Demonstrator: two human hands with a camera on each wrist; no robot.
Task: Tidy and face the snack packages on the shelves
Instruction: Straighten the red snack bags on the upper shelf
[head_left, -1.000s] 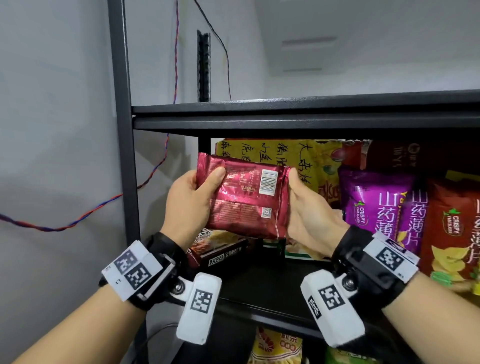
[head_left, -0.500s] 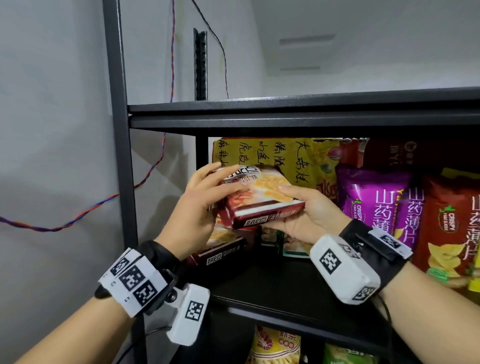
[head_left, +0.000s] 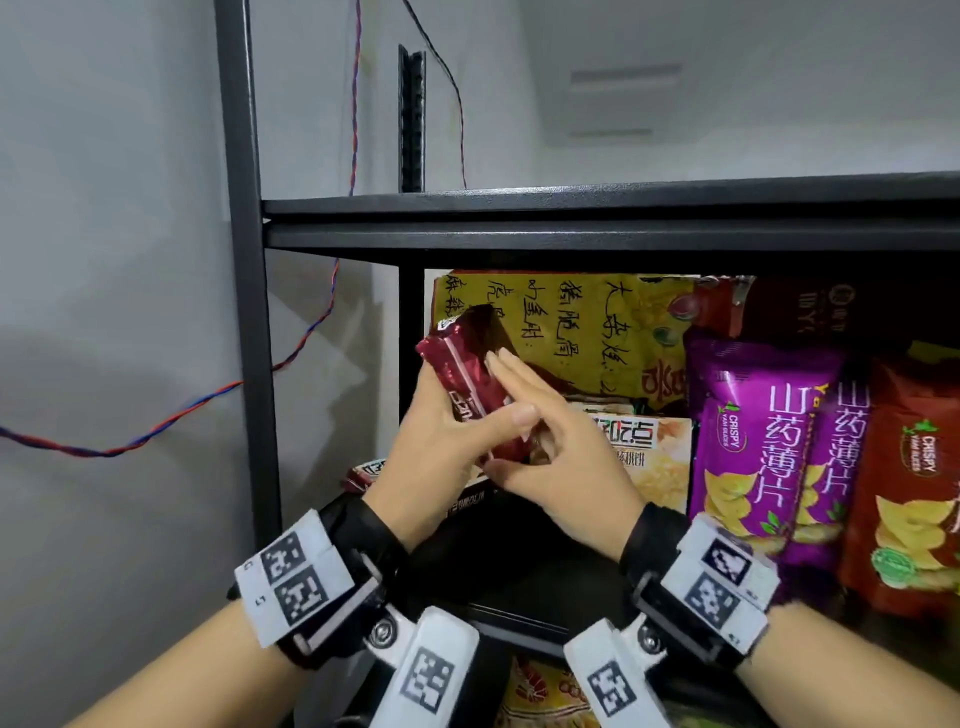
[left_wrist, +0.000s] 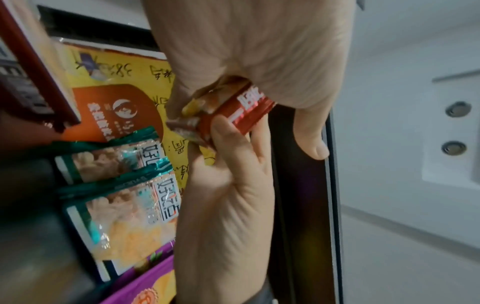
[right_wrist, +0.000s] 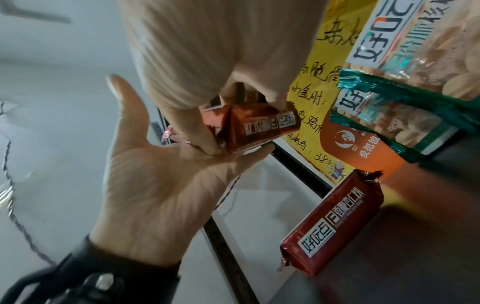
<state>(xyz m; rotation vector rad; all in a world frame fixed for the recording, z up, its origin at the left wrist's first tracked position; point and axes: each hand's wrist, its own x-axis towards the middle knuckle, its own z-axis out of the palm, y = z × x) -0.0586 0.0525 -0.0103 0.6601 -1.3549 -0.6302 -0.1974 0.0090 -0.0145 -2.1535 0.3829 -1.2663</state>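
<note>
- While both my wrists hang low in the head view, each strapped with a black band (head_left: 358, 530) carrying white coded tags, my hands meet just above them in front of the shelf opening
- my left hand (head_left: 434, 449) grips the dark red biscuit pack (head_left: 470, 371) from the left, thumb laid across its front and fingers curled behind
- my right hand (head_left: 558, 467) closes on the pack's lower end from the right, thumb beneath and fingers reaching up along its face
- the pack is held tilted, its top end leaning up and left, off the shelf board and in front of the stock
- just under my left hand a second dark red pack (right_wrist: 335, 222) of the same brand lies flat on the black shelf (head_left: 519, 571)
- behind my right hand stands a pale cracker bag (head_left: 649, 452)
- a purple yam-crisp bag (head_left: 753, 447) stands to the right, with a red yam-crisp bag (head_left: 914, 483) beside it
- furthest back, a big yellow bag (head_left: 571, 322) with black brush writing leans against the rear
</note>
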